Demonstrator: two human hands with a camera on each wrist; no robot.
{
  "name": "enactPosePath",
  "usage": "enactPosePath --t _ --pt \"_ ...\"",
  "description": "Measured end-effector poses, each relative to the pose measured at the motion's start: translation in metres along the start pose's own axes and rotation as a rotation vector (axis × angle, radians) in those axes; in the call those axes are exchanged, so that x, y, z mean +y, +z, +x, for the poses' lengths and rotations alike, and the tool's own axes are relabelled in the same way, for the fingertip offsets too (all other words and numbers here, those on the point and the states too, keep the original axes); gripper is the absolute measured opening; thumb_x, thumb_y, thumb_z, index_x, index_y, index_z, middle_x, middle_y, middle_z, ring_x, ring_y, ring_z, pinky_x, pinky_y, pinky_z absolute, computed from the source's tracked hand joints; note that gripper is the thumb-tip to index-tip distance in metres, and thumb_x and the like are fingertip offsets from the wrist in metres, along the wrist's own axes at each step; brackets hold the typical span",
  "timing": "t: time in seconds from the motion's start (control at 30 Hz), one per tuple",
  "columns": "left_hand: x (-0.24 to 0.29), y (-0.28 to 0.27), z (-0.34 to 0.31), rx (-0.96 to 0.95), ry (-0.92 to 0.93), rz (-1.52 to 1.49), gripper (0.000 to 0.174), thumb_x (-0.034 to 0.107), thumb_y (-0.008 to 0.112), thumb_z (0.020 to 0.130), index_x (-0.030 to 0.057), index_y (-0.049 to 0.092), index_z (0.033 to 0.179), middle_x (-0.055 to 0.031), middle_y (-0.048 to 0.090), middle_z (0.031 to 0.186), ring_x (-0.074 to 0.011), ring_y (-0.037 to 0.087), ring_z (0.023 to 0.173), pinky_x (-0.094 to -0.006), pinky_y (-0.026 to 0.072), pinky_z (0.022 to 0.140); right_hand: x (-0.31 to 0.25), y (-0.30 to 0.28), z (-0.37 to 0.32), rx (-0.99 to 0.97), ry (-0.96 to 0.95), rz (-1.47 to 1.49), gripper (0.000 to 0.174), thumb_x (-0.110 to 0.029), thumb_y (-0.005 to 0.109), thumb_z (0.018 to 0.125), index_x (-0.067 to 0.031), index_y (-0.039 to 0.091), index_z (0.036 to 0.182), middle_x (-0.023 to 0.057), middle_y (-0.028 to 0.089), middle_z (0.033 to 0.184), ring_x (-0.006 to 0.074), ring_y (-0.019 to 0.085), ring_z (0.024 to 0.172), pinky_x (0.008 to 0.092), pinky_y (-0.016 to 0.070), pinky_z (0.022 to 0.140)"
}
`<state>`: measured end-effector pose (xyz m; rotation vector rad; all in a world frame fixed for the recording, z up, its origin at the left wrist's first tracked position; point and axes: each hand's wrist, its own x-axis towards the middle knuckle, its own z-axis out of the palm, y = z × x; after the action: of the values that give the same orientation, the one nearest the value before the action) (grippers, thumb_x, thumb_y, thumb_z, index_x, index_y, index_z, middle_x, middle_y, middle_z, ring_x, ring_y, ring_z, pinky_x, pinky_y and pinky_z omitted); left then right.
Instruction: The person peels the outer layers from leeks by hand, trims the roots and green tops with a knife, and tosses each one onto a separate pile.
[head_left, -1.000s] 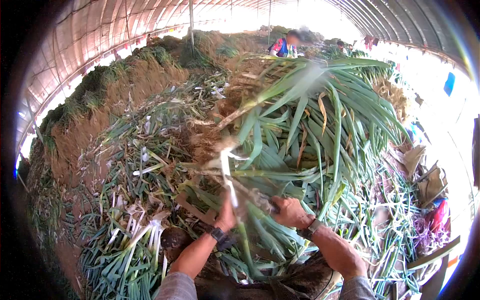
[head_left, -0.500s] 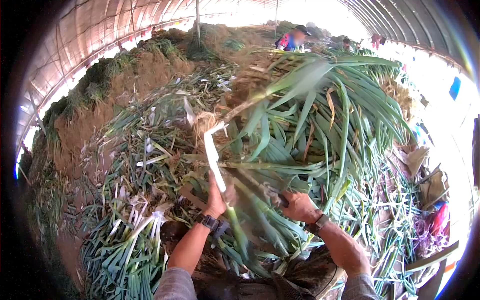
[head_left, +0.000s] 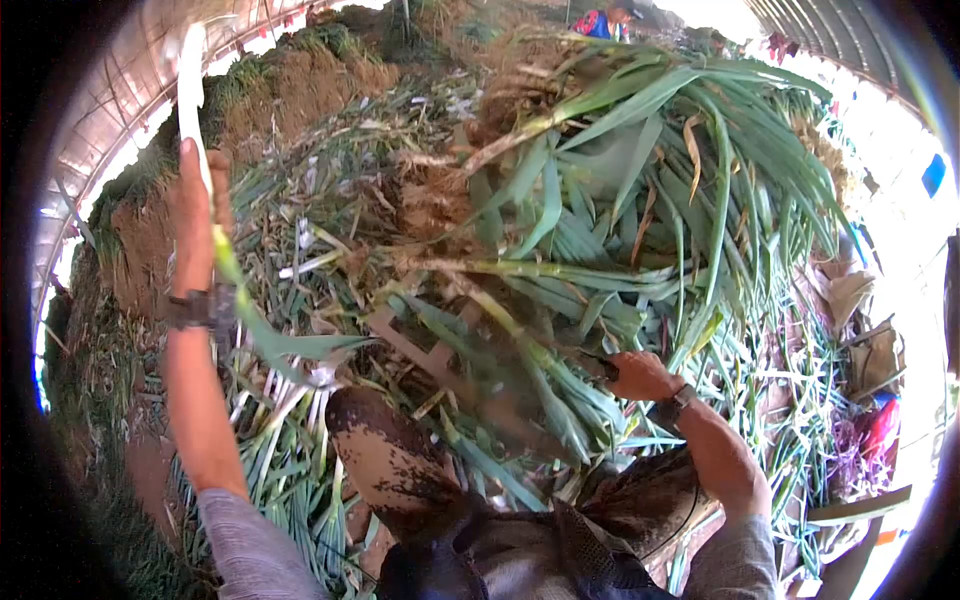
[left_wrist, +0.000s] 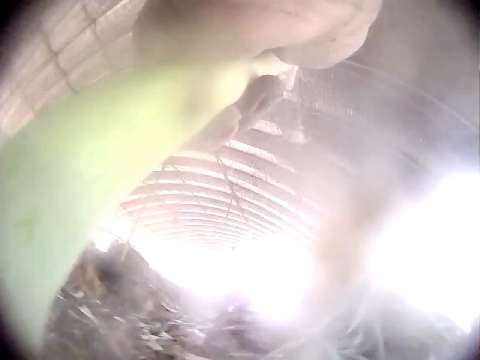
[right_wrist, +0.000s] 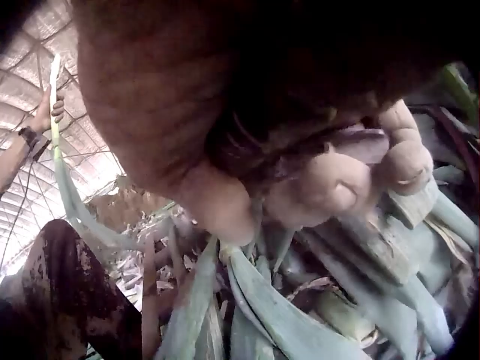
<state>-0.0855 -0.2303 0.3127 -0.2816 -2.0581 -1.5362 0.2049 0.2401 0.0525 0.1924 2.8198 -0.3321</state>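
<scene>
At the upper left of the head view, my left hand (head_left: pixel 203 200) holds up a leek (head_left: pixel 190 95), white part on top, its green leaf bending down to the right. The left wrist view has that hand (left_wrist: pixel 255 30) blurred over the pale green stalk (left_wrist: pixel 112 142). My right hand (head_left: pixel 643 378) is low beside the leek pile (head_left: pixel 640 190), curled round a dark handle (head_left: pixel 606 368); what the handle belongs to cannot be made out. In the right wrist view, the curled right hand (right_wrist: pixel 180 135) is above green leaves (right_wrist: pixel 277 307).
Cut leeks (head_left: pixel 280 480) lie at lower left, near my muddy knee (head_left: pixel 375 440). A wooden piece (head_left: pixel 410 345) stands between the hands. Scraps cover the ground. Another person (head_left: pixel 602 22) is at the far side; purple twine (head_left: pixel 860 450) lies at right.
My left hand has moved up and far to the left with the leek, away from the middle. The right hand has shifted slightly right and up, and the view has tilted down.
</scene>
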Motion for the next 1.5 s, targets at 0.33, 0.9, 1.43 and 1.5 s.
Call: enactPosePath --t 0.33,0.9,1.43,1.5 --pt "-0.138 -0.004 -0.062 -0.636 -0.308 0.331 0.031 0.032 0.059 0.096 0.0036 0.067 0.106 -0.0102 0.071 0.092 -0.0215 0.068 0.082 -0.0364 0.0553 0.076 -0.01 -0.002 0.004 0.075 0.063 0.058 0.031 -0.027 0.061 0.078 -0.0051 0.069 0.099 0.0207 0.07 0.087 0.038 0.069 0.084 0.0476 0.0554 0.076" --pt "-0.247 0.294 -0.285 -0.754 -0.916 -0.377 0.05 0.029 0.062 0.095 0.0082 0.047 0.138 -0.0121 0.056 0.133 -0.0262 0.059 0.114 -0.0438 0.0514 0.093 -0.001 0.01 -0.003 -0.02 0.027 -0.018 0.035 -0.029 0.061 0.082 -0.0082 0.067 0.11 0.017 0.07 0.085 0.034 0.069 0.077 0.0452 0.0551 0.072" --pt "-0.175 0.273 -0.318 -0.484 -1.17 -0.561 0.065 0.052 0.053 0.096 0.007 0.043 0.142 -0.0119 0.045 0.143 -0.0266 0.049 0.123 -0.0384 0.0394 0.1 -0.023 -0.004 -0.001 0.159 -0.065 0.156 0.031 -0.029 0.066 0.081 -0.0051 0.067 0.1 0.022 0.066 0.078 0.0427 0.064 0.076 0.0502 0.0514 0.07" --pt "-0.204 0.268 -0.346 -0.453 -1.175 -0.761 0.063 0.052 0.053 0.095 0.0056 0.045 0.138 -0.0121 0.047 0.139 -0.0267 0.051 0.12 -0.0388 0.0413 0.098 -0.027 -0.002 -0.003 0.149 -0.04 0.129 0.031 -0.03 0.065 0.081 -0.0051 0.066 0.099 0.0222 0.066 0.077 0.0432 0.064 0.075 0.0519 0.0503 0.07"
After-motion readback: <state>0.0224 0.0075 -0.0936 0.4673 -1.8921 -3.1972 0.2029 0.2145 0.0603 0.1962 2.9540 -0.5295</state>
